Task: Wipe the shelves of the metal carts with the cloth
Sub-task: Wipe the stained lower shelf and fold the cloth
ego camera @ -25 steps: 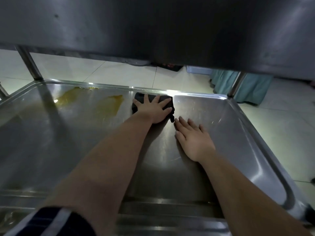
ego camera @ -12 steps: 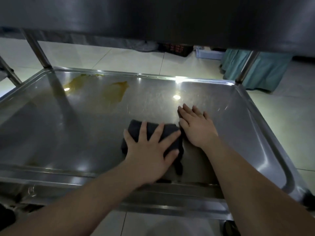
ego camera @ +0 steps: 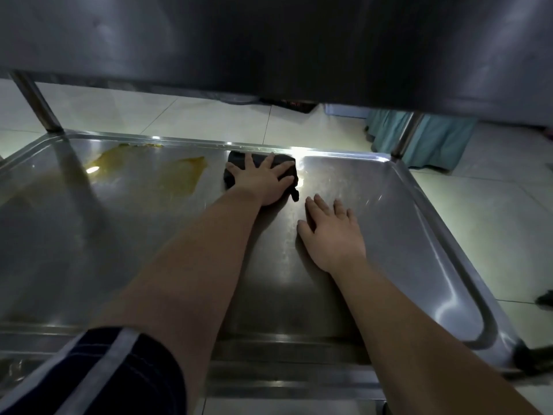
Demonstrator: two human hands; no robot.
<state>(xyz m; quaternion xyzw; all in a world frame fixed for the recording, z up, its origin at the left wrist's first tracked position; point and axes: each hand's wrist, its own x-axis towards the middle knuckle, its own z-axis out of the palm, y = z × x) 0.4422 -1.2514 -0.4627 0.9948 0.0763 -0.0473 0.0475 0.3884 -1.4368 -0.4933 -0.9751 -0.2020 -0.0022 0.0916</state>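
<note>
A folded dark cloth lies against the far rim of the lower steel shelf of the cart. My left hand presses flat on the cloth with fingers spread. Beside it and nearer to me, my right hand rests palm down on the bare shelf with nothing in it. Two yellowish smears stain the shelf to the left of the cloth.
The cart's upper shelf hangs low overhead and blocks the upper view. Cart posts stand at the far left and far right corners. A teal cloth hangs beyond the cart over the tiled floor.
My left hand has pushed the cloth from near the front edge back to the far rim. My right hand stays flat on the shelf.
</note>
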